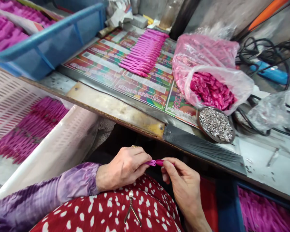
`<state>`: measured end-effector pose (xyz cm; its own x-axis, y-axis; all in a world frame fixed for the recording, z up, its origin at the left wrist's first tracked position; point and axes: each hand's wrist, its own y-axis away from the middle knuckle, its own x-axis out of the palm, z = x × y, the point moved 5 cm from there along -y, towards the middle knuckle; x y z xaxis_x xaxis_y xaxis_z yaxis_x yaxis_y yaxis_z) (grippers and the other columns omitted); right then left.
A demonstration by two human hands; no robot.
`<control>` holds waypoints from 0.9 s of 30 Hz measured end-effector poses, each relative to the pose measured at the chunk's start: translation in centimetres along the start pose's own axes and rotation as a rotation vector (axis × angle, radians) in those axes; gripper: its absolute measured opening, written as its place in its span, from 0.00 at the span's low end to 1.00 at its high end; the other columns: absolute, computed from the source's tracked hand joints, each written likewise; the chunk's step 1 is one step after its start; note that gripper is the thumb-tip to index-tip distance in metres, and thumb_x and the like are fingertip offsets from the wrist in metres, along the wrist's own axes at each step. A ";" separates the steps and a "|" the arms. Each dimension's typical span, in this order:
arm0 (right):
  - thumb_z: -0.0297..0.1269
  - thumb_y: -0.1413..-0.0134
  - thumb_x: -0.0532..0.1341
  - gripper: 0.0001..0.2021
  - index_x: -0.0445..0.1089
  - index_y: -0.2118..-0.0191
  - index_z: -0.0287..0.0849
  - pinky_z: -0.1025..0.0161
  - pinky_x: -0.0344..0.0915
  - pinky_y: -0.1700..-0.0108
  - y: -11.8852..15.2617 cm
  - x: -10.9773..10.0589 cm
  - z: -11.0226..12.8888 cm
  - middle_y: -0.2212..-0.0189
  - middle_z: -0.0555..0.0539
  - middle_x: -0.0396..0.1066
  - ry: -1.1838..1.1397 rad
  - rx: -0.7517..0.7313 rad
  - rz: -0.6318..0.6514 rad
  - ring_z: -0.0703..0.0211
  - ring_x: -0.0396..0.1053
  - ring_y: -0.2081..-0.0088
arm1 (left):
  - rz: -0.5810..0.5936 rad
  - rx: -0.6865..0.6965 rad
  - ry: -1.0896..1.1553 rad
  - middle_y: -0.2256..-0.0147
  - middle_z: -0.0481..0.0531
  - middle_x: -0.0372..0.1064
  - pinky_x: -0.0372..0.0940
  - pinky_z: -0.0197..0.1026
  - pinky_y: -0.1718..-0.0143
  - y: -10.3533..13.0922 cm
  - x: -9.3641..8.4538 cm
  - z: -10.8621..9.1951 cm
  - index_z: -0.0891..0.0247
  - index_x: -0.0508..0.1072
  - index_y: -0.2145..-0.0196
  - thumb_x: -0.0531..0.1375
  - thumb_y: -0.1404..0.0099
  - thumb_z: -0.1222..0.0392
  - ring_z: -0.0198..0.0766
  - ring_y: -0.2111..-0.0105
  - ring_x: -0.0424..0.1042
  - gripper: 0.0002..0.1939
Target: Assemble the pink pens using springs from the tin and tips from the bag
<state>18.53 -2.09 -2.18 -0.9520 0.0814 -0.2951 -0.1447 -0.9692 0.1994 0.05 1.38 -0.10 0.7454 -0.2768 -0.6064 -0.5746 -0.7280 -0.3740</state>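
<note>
In front of my lap, my left hand (125,167) pinches a light magenta plastic piece (151,163); its slotted end pokes out past the fingertips. My right hand (182,180) is closed on a small, darker pink pointed plastic piece (159,162). The two parts meet end to end between my hands; whether they are joined I cannot tell. Most of the magenta piece is hidden by my left fingers. Beyond my hands, a row of long magenta plastic pieces (145,53) lies side by side on the bench.
A plastic bag (180,69) of dark pink parts stands behind a round dish of small metal pins (216,125). Left are a blue crate (55,45) and a white basket (79,129); a dark blue bin (226,206) is lower right. The bench edge (116,108) runs before me.
</note>
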 end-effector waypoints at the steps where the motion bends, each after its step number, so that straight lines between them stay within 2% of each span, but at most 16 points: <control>1: 0.49 0.40 0.66 0.15 0.78 0.68 0.42 0.69 0.64 0.79 0.0 0.1 -0.2 0.79 0.50 0.72 -0.025 0.019 -0.006 0.65 0.66 0.81 | -0.004 0.004 -0.010 0.68 0.52 0.74 0.66 0.36 0.67 0.0 0.0 -0.1 0.68 0.74 0.59 0.55 0.28 0.67 0.36 0.70 0.71 0.08; 7: 0.50 0.41 0.66 0.17 0.78 0.70 0.41 0.70 0.59 0.81 -0.1 0.5 -0.9 0.80 0.51 0.69 -0.096 0.089 0.009 0.67 0.63 0.82 | 0.016 0.029 -0.072 0.68 0.52 0.74 0.66 0.37 0.67 0.1 0.2 -0.3 0.67 0.74 0.59 0.53 0.26 0.66 0.36 0.69 0.72 0.10; 16: 0.54 0.41 0.64 0.20 0.77 0.73 0.41 0.68 0.57 0.81 0.0 1.6 0.0 0.82 0.52 0.66 0.023 0.096 0.132 0.66 0.59 0.82 | 0.102 0.032 -0.149 0.69 0.52 0.72 0.66 0.39 0.67 0.3 0.4 -0.4 0.66 0.74 0.60 0.51 0.26 0.67 0.37 0.69 0.72 0.11; 18: 0.53 0.40 0.64 0.19 0.78 0.70 0.41 0.68 0.59 0.80 0.0 1.8 -0.1 0.82 0.52 0.67 0.030 0.090 0.163 0.66 0.61 0.82 | 0.106 0.014 -0.112 0.68 0.52 0.73 0.66 0.39 0.67 0.4 0.5 -0.2 0.66 0.74 0.59 0.51 0.26 0.67 0.37 0.69 0.72 0.11; 20: 0.50 0.41 0.66 0.15 0.80 0.64 0.42 0.68 0.63 0.78 0.1 1.6 -0.1 0.80 0.52 0.70 0.033 0.065 0.176 0.64 0.64 0.81 | 0.111 -0.017 -0.053 0.67 0.52 0.73 0.67 0.38 0.66 0.5 0.6 0.1 0.66 0.74 0.58 0.52 0.26 0.66 0.36 0.68 0.72 0.11; 23: 0.44 0.44 0.68 0.13 0.80 0.56 0.45 0.66 0.69 0.74 0.3 1.1 0.1 0.73 0.50 0.77 0.083 -0.028 0.170 0.61 0.70 0.77 | 0.115 -0.047 0.021 0.67 0.52 0.74 0.66 0.36 0.65 0.6 0.7 0.3 0.66 0.74 0.58 0.54 0.26 0.65 0.35 0.68 0.72 0.09; 27: 0.40 0.41 0.66 0.08 0.80 0.57 0.47 0.64 0.75 0.66 0.6 0.6 0.7 0.66 0.49 0.81 0.163 -0.164 0.155 0.60 0.75 0.73 | 0.106 -0.042 0.061 0.68 0.52 0.74 0.65 0.35 0.67 0.7 0.6 0.2 0.67 0.74 0.59 0.55 0.27 0.66 0.35 0.68 0.72 0.08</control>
<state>17.67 -2.48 -1.63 -0.9016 -0.0968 -0.4217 0.0579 -0.9929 0.1042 0.07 0.86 -0.88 0.7009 -0.3900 -0.5971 -0.6376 -0.7178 -0.2796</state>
